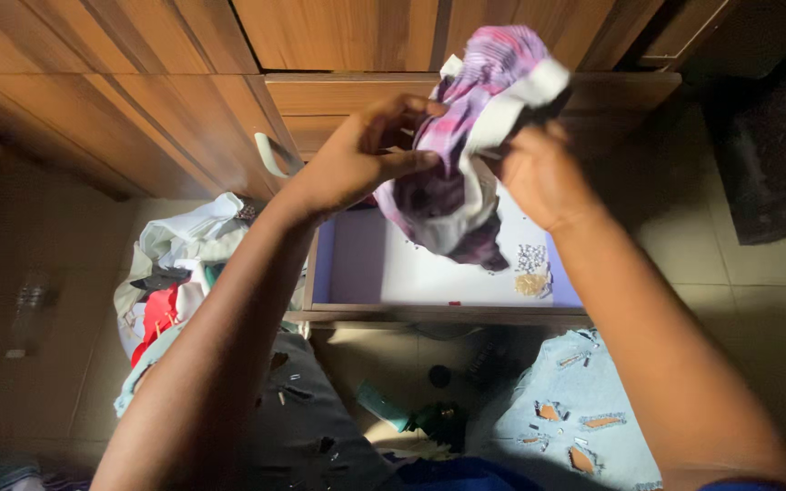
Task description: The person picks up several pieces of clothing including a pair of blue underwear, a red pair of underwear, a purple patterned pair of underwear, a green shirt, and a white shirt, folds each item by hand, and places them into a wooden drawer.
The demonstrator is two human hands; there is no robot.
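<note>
Two hands hold one crumpled garment (466,136), purple, pink and white, raised above an open drawer (357,264). Left hand (357,159): grip pinching the cloth's left edge. Right hand (539,177): grip closed on a white fold. Risk: a loose hanging end may slip free and drop into the drawer, since only the edges are held. Nearby: pile of clothes (175,273) on the floor at left; small beaded item (531,271) in the drawer; ripped jeans (584,409) on the knees below.
</note>
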